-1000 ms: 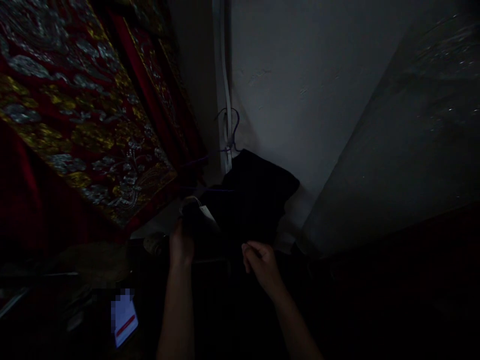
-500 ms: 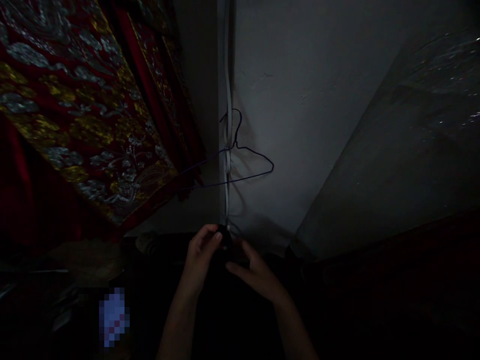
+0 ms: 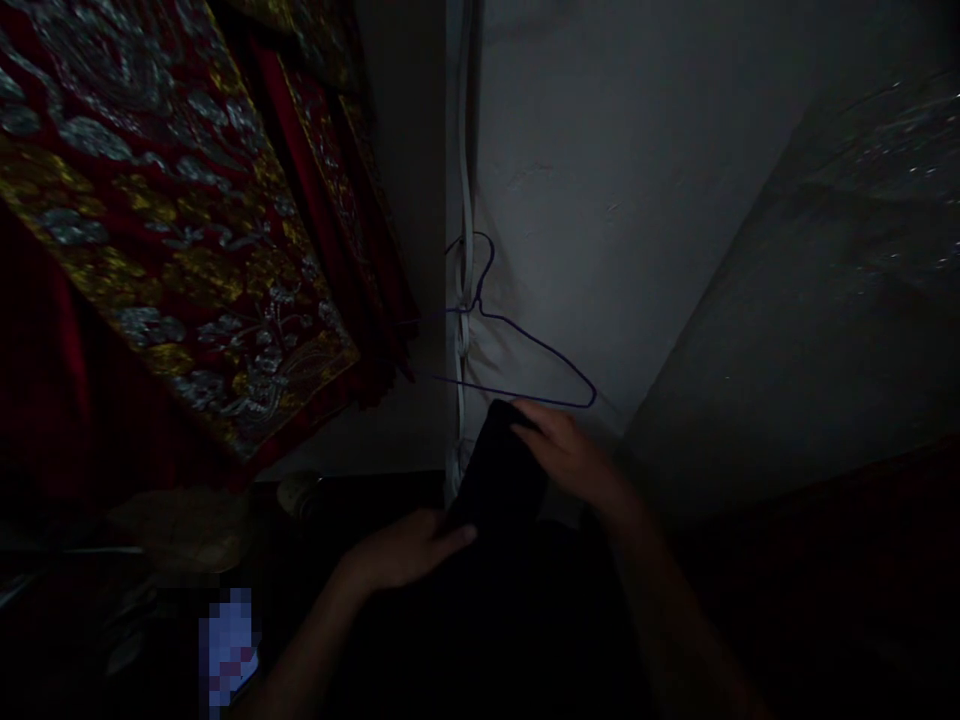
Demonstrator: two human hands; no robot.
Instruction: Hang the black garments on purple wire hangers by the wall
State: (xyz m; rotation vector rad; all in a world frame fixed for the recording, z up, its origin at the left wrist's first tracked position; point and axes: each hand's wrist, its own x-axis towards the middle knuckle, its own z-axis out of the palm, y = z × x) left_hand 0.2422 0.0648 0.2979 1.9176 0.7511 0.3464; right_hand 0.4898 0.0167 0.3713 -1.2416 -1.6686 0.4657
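A piece of black cloth (image 3: pixel 504 470) is stretched up between my hands; its lower part fades into the dark. My right hand (image 3: pixel 566 450) is closed on its upper right corner, just under the hanger's bottom bar. Lower down, my left hand (image 3: pixel 409 548) grips the cloth's left edge, thumb on top. A thin dark-blue wire hanger (image 3: pixel 551 352) hangs by its hook at a white cable (image 3: pixel 465 170) along the wall corner, with nothing on it. The hanger's left end is hard to make out in the gloom.
Red fabric with gold and silver embroidery (image 3: pixel 187 250) hangs at the left. A pale wall (image 3: pixel 600 200) stands behind the hanger, and shiny plastic-like sheeting (image 3: pixel 847 280) covers the right. A blurred bluish patch (image 3: pixel 229 645) glows at lower left.
My hands have moved apart: the right went up and to the right with the cloth's corner, the left went down. The cloth now shows spread between them. The hanger has turned and sits slightly lower in view.
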